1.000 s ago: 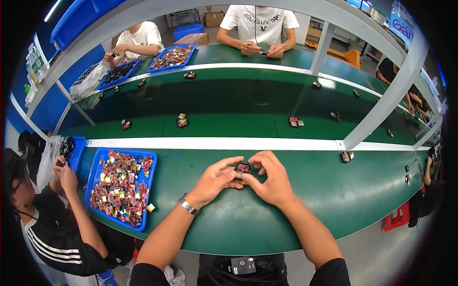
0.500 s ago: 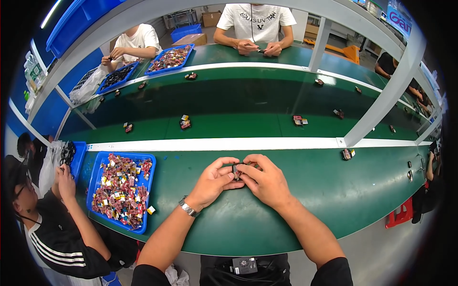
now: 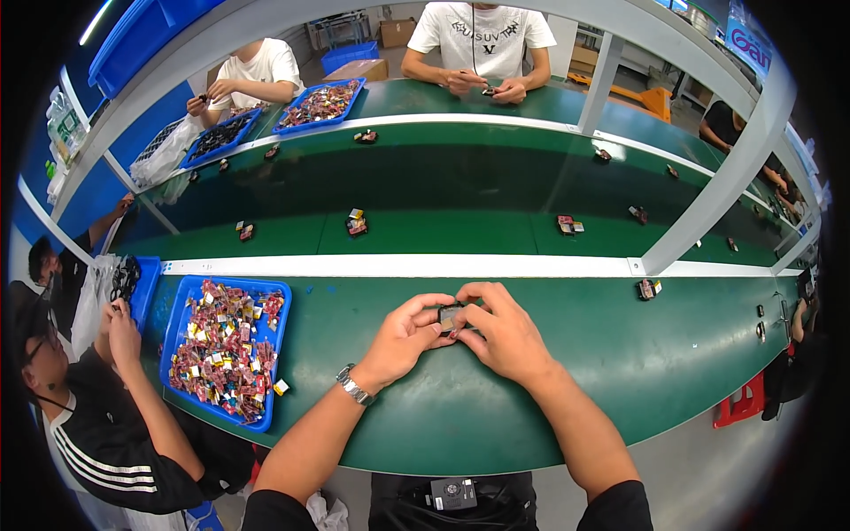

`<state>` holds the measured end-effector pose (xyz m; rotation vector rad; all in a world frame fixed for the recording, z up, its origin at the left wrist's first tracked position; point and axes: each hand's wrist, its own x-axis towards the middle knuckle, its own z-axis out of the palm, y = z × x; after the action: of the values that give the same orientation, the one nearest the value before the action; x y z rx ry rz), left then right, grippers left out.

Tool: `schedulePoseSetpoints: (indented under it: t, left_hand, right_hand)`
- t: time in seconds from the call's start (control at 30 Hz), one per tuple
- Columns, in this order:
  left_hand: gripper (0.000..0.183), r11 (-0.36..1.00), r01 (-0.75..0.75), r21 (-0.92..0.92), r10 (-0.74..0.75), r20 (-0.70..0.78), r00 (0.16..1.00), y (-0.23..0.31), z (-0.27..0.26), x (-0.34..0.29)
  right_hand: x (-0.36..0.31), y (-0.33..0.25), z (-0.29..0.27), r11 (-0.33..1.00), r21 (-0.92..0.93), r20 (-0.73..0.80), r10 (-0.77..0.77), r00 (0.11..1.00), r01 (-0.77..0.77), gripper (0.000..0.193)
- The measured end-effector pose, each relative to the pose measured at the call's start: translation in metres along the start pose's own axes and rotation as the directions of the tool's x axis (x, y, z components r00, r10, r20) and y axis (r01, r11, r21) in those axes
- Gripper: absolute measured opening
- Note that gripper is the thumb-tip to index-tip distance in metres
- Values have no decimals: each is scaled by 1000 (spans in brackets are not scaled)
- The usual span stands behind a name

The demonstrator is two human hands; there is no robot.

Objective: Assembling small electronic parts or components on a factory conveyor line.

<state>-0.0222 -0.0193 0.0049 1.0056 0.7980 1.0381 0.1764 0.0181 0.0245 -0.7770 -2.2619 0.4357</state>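
A small black housing (image 3: 449, 317) with a pale inner face is held between my two hands above the green worktable. My left hand (image 3: 398, 343) pinches its left side with the thumb and fingers. At its right side, the bent fingers and thumb of my right hand (image 3: 506, 336) close on the edge. A bit of reddish part shows by those fingertips; the rest is covered by fingers. Left of my hands, a blue tray (image 3: 285, 332) holds a heap of small red circuit boards (image 3: 221, 350) with white and yellow pieces.
Beyond the white rail (image 3: 398, 265), a green belt (image 3: 460, 232) carries several small assemblies (image 3: 357, 223). One black-and-red assembly (image 3: 649, 289) lies on my table at right. A grey post (image 3: 717, 168) rises there. Co-workers sit at left and across; a red stool (image 3: 742, 400) stands at right.
The black housing has turned so that its pale face shows more, and my right fingers have shifted along its edge. Assemblies on the belt have moved right.
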Motion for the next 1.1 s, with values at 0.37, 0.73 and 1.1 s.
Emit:
schedulePoseSetpoints:
  t: [0.37,0.73,1.1]
  left_hand:
    - [43,996,-70,60,66,63,996,-1,0,-1]
    - [40,999,-23,44,20,78,997,1,-1,-1]
    - [31,999,12,37,-13,32,999,-3,0,-1]
  right_hand:
    - [-2,-2,-1,986,131,50,95,994,-101,8]
    - [-3,-2,-3,991,122,56,50,997,-57,10]
    - [-7,-2,4,989,133,2,73,997,-73,12]
